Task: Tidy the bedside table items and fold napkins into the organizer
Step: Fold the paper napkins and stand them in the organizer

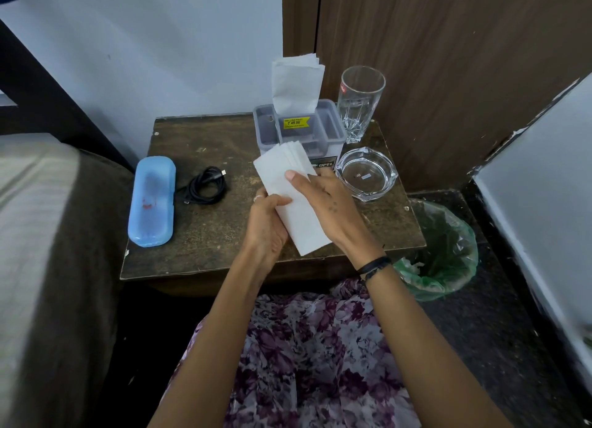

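Observation:
Both hands hold a folded white napkin [290, 196] above the middle of the dark bedside table [205, 235]. My left hand [267, 227] grips its lower left edge. My right hand [326, 200] pinches its upper right side, thumb on top. Behind it stands the grey plastic organizer [333, 129] with a yellow price sticker. Several folded napkins [296, 84] stand upright in its back compartment.
A blue glasses case [152, 201] and a coiled black cable [206, 185] lie on the table's left half. An empty drinking glass [360, 102] and a glass ashtray [366, 172] stand at the right. A bin with a green bag [448, 257] sits on the floor, right.

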`<action>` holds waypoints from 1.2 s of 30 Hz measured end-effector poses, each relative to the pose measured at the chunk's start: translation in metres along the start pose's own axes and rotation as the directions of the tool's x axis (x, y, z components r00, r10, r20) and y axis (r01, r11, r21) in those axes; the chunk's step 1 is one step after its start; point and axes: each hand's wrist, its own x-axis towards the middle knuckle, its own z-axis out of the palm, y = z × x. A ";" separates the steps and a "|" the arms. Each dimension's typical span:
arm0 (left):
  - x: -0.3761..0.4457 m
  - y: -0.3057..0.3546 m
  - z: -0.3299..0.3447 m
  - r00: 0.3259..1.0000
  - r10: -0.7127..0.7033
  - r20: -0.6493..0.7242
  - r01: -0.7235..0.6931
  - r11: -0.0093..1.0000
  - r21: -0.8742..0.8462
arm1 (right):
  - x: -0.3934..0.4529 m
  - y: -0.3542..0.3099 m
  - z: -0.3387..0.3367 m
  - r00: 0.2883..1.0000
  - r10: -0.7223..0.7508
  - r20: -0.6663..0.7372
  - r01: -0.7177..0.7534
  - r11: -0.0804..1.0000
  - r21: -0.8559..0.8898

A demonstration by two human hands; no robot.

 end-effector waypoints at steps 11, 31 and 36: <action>-0.027 0.011 0.012 0.999 0.028 0.028 -0.031 0.992 0.122 | -0.010 -0.015 -0.004 0.964 0.196 0.178 -0.183 0.979 -0.085; -0.026 0.043 -0.002 0.968 0.226 -0.106 -0.155 0.877 0.456 | 0.002 0.022 -0.021 0.982 0.160 -0.101 -0.116 0.933 0.341; -0.027 0.043 -0.007 0.928 0.371 -0.030 -0.331 0.859 0.391 | 0.003 0.013 -0.027 0.992 0.036 -0.124 0.016 0.919 0.394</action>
